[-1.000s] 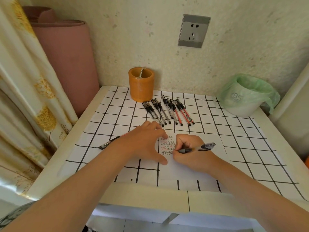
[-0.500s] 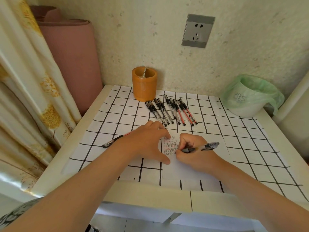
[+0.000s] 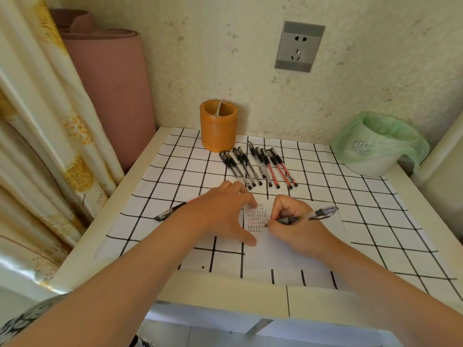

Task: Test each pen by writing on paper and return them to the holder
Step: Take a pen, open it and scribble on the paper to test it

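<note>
My right hand grips a black gel pen with its tip on a white sheet of paper covered in rows of red and black marks. Spread flat, my left hand presses the paper's left edge. A red pen lies on the table, partly hidden under my left wrist. Several black and red pens lie in a row behind the paper. The orange pen holder stands at the back by the wall, with a divider inside.
A white bin with a green bag sits at the back right corner. The table has a black-grid cover. A pink roll and a curtain stand at the left. A wall socket is above.
The view has tilted up slightly. My right hand has shifted a little along the rows of writing; my left hand stays on the paper.
</note>
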Available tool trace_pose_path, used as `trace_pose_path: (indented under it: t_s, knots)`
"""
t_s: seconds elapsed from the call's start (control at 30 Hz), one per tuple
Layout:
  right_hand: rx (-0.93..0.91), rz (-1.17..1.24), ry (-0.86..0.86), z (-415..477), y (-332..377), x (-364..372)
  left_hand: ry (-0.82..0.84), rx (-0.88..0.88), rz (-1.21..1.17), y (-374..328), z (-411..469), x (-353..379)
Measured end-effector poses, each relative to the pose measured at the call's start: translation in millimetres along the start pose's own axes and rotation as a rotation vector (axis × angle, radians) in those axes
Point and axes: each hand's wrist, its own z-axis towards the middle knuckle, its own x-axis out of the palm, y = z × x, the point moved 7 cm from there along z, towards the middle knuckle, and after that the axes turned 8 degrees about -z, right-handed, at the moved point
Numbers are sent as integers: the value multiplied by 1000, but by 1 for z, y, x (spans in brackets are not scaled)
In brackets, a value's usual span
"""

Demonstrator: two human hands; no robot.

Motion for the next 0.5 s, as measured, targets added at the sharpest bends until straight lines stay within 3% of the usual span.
trace_pose_path:
  t_s: [0.3,0.5]
  knots:
    - [55,-40,0,2,-5,-1,-5,9,-8,1,-1,1]
    - [-4,-104,5,1,-1,0,3,7,-10,1,0,1]
